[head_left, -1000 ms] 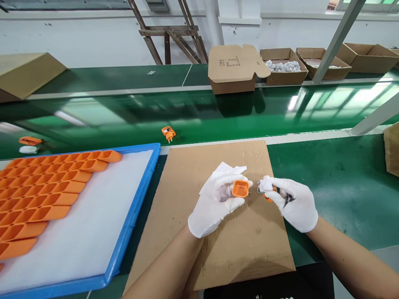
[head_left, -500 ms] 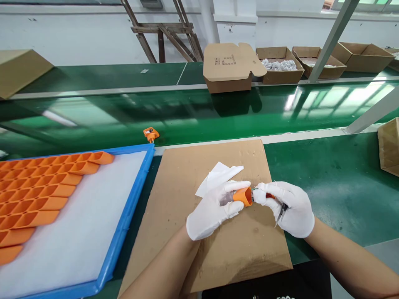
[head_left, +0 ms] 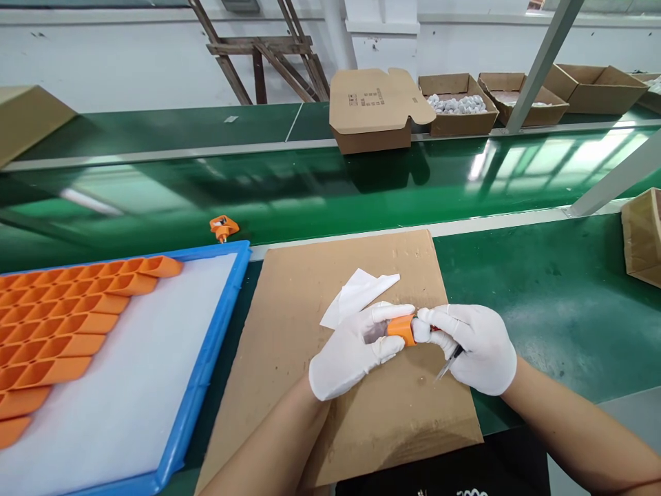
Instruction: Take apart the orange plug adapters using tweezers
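Note:
Gloved in white, my left hand point(head_left: 347, 353) grips a short orange plastic housing point(head_left: 401, 331) between thumb and fingers, its open end facing right. My right hand point(head_left: 475, 348), gloved too, is closed with its fingertips pressed at that open end. Thin tweezers point(head_left: 448, 364) are tucked in the right palm, tips pointing down and left. A small part between the right fingertips is mostly hidden. Both hands are above a flat cardboard sheet point(head_left: 403, 420). Folded white paper point(head_left: 356, 295) lies just beyond the left hand.
A blue-rimmed tray point(head_left: 193, 406) on the left holds rows of orange housings point(head_left: 77, 320). One orange piece point(head_left: 224, 227) sits on the green conveyor point(head_left: 289, 213) behind it. Cardboard boxes point(head_left: 372, 114) line the back shelf, one with small white parts point(head_left: 457, 105). A metal post point(head_left: 544, 65) rises at right.
My right fingers have moved up against the housing's open end, covering the part seen between them before. The tweezers' tips have swung left. The orange piece on the conveyor has shifted left.

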`<action>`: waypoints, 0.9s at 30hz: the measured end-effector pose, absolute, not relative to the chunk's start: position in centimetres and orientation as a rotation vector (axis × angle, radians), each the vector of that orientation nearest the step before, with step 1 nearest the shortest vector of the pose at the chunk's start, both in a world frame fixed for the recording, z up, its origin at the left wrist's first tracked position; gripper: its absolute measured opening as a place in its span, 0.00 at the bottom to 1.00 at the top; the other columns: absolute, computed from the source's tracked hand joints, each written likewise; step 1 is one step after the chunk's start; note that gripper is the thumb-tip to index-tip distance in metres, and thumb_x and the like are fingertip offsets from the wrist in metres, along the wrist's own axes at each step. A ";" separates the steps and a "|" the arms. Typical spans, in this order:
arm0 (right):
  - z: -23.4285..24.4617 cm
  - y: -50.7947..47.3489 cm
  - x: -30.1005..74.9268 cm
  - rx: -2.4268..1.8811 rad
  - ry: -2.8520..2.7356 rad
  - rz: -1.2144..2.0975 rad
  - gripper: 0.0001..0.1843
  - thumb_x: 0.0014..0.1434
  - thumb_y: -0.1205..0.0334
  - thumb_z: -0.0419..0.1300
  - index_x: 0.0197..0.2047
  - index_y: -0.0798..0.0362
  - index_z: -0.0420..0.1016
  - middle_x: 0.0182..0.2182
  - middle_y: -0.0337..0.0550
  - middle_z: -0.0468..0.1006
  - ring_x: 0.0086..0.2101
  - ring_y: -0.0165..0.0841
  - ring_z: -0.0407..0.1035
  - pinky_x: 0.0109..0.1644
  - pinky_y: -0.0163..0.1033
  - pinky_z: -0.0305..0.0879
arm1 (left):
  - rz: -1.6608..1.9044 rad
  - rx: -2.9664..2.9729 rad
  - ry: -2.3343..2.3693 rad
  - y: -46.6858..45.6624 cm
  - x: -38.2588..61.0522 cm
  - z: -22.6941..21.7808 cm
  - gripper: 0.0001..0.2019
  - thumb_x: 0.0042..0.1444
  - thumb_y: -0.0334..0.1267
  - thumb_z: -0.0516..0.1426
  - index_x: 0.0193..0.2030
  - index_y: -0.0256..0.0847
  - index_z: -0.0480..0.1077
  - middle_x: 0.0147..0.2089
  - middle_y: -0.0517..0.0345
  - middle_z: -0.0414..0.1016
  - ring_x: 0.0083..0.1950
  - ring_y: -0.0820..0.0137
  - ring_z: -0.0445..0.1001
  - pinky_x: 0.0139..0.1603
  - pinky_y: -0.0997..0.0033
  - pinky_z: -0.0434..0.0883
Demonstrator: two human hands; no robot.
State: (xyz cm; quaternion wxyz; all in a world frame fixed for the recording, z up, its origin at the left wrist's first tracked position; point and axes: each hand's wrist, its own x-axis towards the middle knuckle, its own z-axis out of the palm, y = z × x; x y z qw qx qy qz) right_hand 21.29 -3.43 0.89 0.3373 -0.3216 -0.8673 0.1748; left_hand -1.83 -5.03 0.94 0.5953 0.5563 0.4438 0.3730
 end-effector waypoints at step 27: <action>1.5 -4.5 20.7 -0.952 -2.244 0.401 0.22 0.64 0.71 0.58 0.60 0.48 0.72 0.43 0.42 0.82 0.37 0.33 0.76 0.35 0.36 0.70 | 0.984 1.141 0.984 -5.7 -0.5 0.1 0.19 0.53 0.47 0.68 0.53 0.52 0.80 0.43 0.53 0.76 0.46 0.62 0.76 0.49 0.61 0.77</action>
